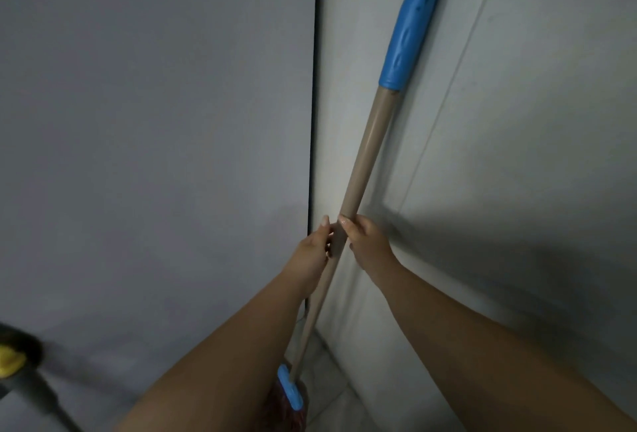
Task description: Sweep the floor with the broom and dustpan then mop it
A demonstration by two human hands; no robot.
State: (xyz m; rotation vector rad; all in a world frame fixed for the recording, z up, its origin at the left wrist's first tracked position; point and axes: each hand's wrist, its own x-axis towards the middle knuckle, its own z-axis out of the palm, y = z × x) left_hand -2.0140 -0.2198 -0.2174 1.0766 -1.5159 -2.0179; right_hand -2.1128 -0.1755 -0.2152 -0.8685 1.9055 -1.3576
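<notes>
Beige, stiff and light-looking, the broom pole (358,169) leans in the wall corner; my left hand (312,252) and right hand (367,242) wrap fingers around its middle, where I judge balance best.

Blue grip (413,14) cut off at top edge, broom head (289,397) half hidden behind forearm, yellow-black object (13,359) blurred

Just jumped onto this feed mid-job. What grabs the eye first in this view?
A long tan broom handle runs diagonally up the middle, capped by a bright blue grip at top right, standing close to the pale wall. Both hands clasp it at mid-frame, the left hand just below the right hand. At bottom centre its blue head with reddish bristles sits on the tiled floor, and a blurred yellow and black object shows at the left edge.
</notes>
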